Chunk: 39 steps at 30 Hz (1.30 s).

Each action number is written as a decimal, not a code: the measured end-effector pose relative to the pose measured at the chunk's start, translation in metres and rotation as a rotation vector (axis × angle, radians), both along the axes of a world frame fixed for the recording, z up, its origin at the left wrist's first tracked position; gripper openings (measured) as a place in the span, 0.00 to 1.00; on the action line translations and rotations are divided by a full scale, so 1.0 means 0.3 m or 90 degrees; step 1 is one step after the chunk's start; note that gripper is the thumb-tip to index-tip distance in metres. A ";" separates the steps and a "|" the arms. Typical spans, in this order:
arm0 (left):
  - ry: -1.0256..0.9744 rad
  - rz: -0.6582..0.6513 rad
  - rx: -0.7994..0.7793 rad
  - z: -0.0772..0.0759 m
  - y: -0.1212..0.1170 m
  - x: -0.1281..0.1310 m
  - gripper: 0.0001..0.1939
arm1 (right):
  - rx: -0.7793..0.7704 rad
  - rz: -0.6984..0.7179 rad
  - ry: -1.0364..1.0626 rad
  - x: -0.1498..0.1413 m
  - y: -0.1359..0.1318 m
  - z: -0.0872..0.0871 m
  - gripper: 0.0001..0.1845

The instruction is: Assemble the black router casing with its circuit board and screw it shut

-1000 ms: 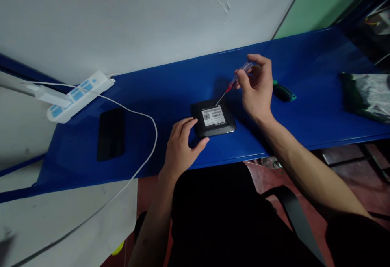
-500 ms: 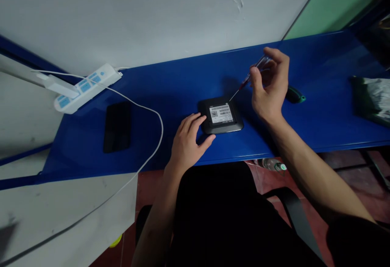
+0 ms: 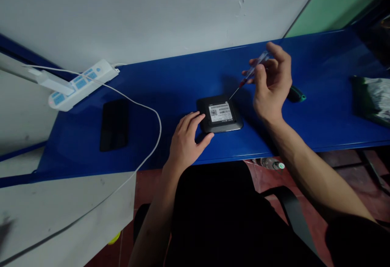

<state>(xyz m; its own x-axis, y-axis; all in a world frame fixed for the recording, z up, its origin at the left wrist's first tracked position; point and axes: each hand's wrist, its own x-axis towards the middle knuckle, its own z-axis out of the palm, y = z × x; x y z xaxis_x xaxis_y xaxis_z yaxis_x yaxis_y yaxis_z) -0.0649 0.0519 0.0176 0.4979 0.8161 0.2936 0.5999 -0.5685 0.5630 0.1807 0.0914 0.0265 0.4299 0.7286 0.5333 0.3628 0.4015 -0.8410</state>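
A flat black square device [image 3: 222, 127] lies on the blue table with a white printed label [image 3: 220, 113] facing up. My right hand [image 3: 272, 86] grips a screwdriver [image 3: 253, 70] by its clear handle with a red collar. Its thin shaft slants down to the left, and the tip is at the upper right corner of the device, by the label. My left hand [image 3: 187, 139] rests against the left side of the device. Its fingertips touch the edge, the thumb lies at the front, and the fingers are apart.
A white power strip [image 3: 83, 84] with a plugged-in charger and a white cable [image 3: 157, 116] lies at left. Near it is a black phone [image 3: 114, 124]. A green-and-black handled object [image 3: 296, 94] sits behind my right hand. A silvery packet [image 3: 376, 96] is at far right.
The view has shifted slightly. The screwdriver tip has moved right, from the label's top edge to the device's upper right corner. My left hand stays at the device's left side.
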 end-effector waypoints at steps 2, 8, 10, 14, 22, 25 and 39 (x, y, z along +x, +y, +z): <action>0.003 0.001 -0.002 -0.001 0.000 0.000 0.25 | 0.002 -0.010 0.002 0.000 0.003 -0.005 0.22; 0.010 0.002 -0.004 -0.001 0.000 0.000 0.25 | 0.013 0.018 0.028 -0.005 -0.003 -0.004 0.19; 0.010 0.004 -0.003 -0.001 0.000 0.000 0.25 | 0.010 0.027 0.018 -0.006 -0.003 -0.001 0.19; 0.009 -0.002 0.003 -0.004 0.001 -0.002 0.25 | 0.007 0.016 -0.013 0.002 0.007 -0.012 0.22; 0.023 -0.015 0.008 0.001 0.001 -0.004 0.23 | 0.008 -0.039 -0.038 0.018 0.017 -0.027 0.21; 0.023 -0.016 0.004 0.000 -0.002 -0.005 0.23 | 0.002 -0.029 -0.003 0.010 0.013 -0.017 0.18; 0.017 -0.014 0.004 -0.003 -0.001 -0.003 0.23 | -0.034 0.028 0.023 0.002 -0.011 -0.003 0.22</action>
